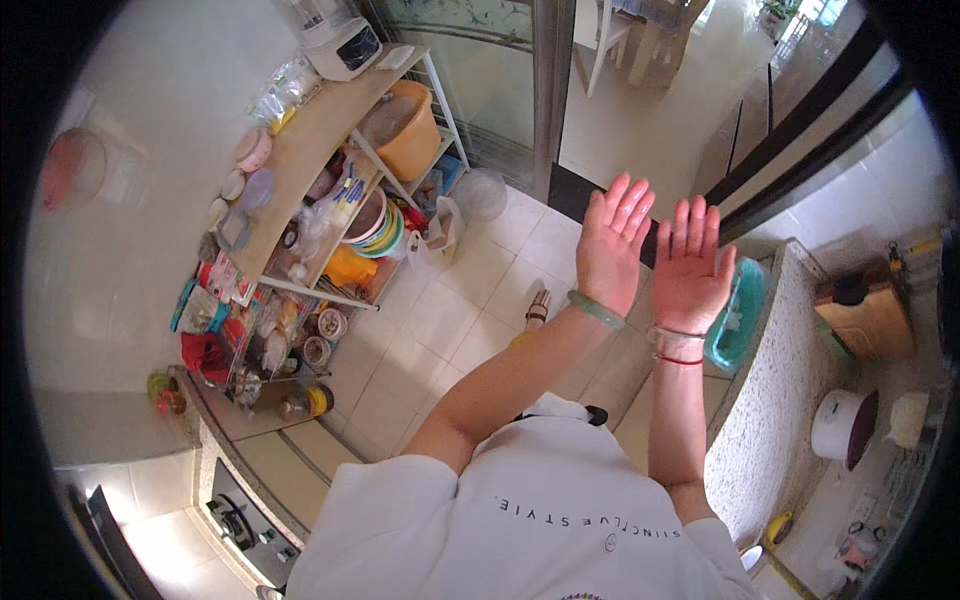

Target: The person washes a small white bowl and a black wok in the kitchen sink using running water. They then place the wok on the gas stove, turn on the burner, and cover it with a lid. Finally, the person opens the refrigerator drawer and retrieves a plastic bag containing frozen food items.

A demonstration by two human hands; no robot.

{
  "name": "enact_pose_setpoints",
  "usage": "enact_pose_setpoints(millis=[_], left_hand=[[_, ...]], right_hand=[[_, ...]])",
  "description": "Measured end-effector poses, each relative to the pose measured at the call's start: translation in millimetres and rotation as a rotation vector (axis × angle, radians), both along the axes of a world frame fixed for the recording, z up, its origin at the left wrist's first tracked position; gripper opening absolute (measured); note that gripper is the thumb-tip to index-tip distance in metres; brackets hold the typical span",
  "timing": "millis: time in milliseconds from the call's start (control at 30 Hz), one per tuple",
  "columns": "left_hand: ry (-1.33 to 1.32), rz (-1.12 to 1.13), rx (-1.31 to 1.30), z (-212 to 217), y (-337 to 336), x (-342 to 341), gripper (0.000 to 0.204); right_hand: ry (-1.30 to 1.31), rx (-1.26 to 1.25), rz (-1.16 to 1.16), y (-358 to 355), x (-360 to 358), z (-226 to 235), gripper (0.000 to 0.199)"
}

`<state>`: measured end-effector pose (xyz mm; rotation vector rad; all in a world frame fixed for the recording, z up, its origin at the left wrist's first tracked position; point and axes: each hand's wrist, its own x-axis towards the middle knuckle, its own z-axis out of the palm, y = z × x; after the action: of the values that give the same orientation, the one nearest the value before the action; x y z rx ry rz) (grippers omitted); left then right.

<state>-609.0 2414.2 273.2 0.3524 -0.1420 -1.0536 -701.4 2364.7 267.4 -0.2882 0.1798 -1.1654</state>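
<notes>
Both my arms are stretched out ahead of me over the kitchen floor, palms turned up and bare. My left hand [612, 245] has its fingers extended and holds nothing; a pale green bangle [596, 309] circles its wrist. Just to its right, my right hand [692, 270] is also open with its fingers spread. A silver bracelet [678, 333] and a thin red string [677, 360] are on that wrist. Nearest to my right hand is a teal plastic basket [747, 305] beside the counter edge, partly hidden behind the hand.
On the left stands a shelf rack [300, 175] with a blender [342, 45], an orange bucket [408, 140] and bags. A speckled counter [765, 420] runs along the right, with a white pot [838, 425] and a cutting board [868, 315]. A gas stove [245, 525] sits lower left.
</notes>
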Motion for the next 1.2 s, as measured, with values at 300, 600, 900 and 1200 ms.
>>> enact_pose_setpoints(millis=[300, 600, 900, 1200], left_hand=[[0.018, -0.066, -0.05, 17, -193, 100, 0.052], [0.035, -0.335, -0.063, 13, -398, 99, 0.05], [0.039, -0.407, -0.014, 5, -614, 102, 0.05], [0.06, -0.387, -0.016, 14, -790, 114, 0.047]], right_hand=[[-0.077, -0.034, -0.108, -185, 91, 17, 0.051], [-0.075, -0.018, -0.364, -355, 92, 24, 0.052], [-0.084, 0.01, -0.42, -573, 95, 17, 0.048], [-0.02, 0.033, -0.419, -747, 109, 27, 0.046]])
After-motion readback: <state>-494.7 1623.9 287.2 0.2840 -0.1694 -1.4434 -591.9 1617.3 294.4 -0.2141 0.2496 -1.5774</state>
